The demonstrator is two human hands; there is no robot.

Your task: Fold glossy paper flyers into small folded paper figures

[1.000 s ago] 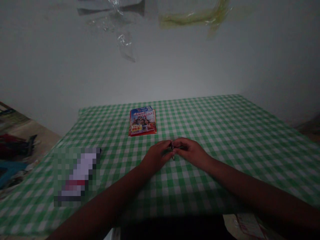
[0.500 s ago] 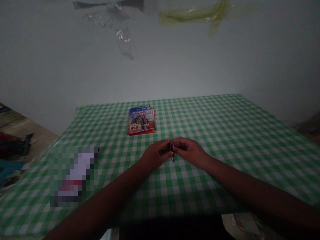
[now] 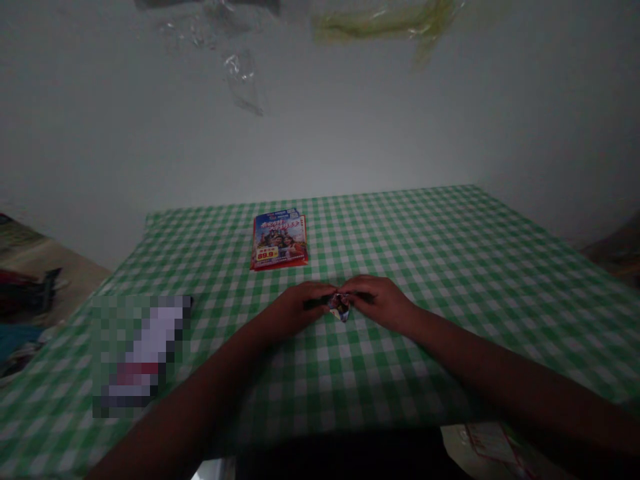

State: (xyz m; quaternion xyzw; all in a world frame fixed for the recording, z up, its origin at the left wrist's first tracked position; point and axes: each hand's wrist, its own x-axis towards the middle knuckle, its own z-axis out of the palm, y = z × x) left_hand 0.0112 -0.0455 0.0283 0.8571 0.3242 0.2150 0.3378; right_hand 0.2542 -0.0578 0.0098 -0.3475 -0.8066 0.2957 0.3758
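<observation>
My left hand [image 3: 295, 308] and my right hand [image 3: 379, 300] meet fingertip to fingertip over the middle of the green checked tablecloth [image 3: 450, 267]. Between them both pinch a small folded piece of printed paper [image 3: 339, 307], coloured red, blue and white. Its shape has opened a little and shows a broader face towards me. Both hands have their fingers closed on it. My forearms reach in from the near edge.
A stack of coloured leaflets [image 3: 278, 239] lies further back, left of centre. A blurred-out flat object [image 3: 141, 353] lies on the cloth at the left. A pale wall stands behind the table. Clutter lies on the floor at the far left [image 3: 25, 293].
The folded paper was held edge-on as a thin strip; now it is turned or spread open and shows a wider face. My hands have lowered slightly.
</observation>
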